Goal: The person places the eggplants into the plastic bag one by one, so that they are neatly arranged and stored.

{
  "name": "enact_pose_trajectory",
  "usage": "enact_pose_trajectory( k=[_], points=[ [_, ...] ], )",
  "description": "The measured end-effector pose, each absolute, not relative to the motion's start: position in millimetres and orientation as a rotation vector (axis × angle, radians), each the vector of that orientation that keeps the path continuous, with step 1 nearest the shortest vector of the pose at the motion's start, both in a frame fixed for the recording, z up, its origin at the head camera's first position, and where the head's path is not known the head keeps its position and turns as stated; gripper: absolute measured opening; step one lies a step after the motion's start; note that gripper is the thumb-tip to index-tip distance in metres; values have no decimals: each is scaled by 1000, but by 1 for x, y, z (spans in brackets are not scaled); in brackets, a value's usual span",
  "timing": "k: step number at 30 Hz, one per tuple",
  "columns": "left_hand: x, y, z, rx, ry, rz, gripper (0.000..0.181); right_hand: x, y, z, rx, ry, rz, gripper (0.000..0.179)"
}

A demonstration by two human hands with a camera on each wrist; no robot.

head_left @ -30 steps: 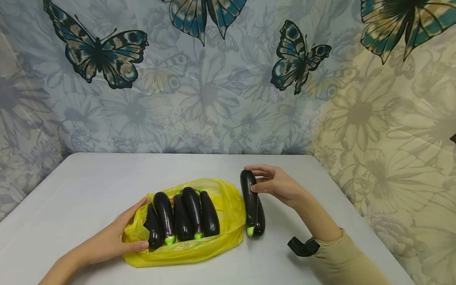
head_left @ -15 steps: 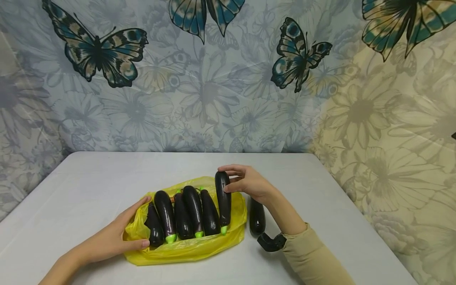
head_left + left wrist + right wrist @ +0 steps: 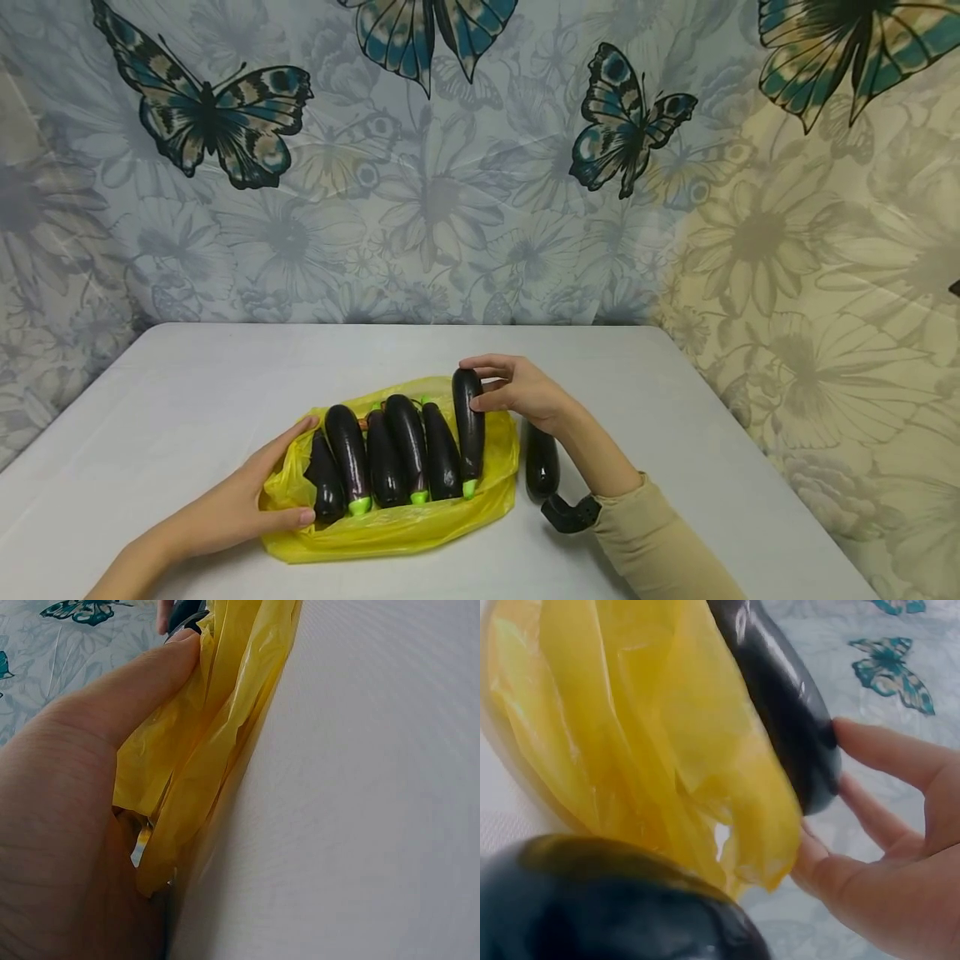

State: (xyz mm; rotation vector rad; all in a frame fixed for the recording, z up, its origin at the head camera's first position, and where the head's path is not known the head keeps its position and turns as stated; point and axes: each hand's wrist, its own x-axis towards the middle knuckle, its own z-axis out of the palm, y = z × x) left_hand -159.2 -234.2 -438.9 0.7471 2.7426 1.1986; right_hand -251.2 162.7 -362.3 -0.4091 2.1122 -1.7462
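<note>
A yellow plastic bag (image 3: 390, 542) lies spread on the table with several dark eggplants (image 3: 387, 467) side by side in it. At the bag's left end my left hand (image 3: 236, 504) grips the edge; in the left wrist view its thumb (image 3: 142, 686) presses the crumpled plastic. My right hand (image 3: 525, 392) holds the top of the rightmost eggplant (image 3: 470, 437) between thumb and fingers, its green stem end down inside the bag. The right wrist view has the fingertips on that eggplant (image 3: 795, 712), partly covered by yellow plastic.
One more eggplant (image 3: 542, 462) lies on the white table (image 3: 712, 500) just right of the bag, near the black wrist mount (image 3: 570, 513). A butterfly-printed cloth (image 3: 450, 208) hangs behind the table.
My right hand has carried an eggplant leftward from beside the bag into its right end, leaving one outside. Over the last half second it has barely moved. My left hand stays put.
</note>
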Motion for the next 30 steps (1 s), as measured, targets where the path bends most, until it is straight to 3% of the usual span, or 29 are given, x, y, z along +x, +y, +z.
enact_pose_trajectory(
  k=[10, 21, 30],
  points=[
    [-159, -234, -438, 758, 2732, 1221, 103, -252, 160, -368, -461, 2142, -1645, 57],
    [-157, -235, -439, 744, 2737, 1213, 103, -243, 160, -367, -388, 2376, -1473, 39],
    [-158, -235, -439, 732, 2721, 1213, 102, -223, 199, -354, -219, 2528, -1586, 37]
  ],
)
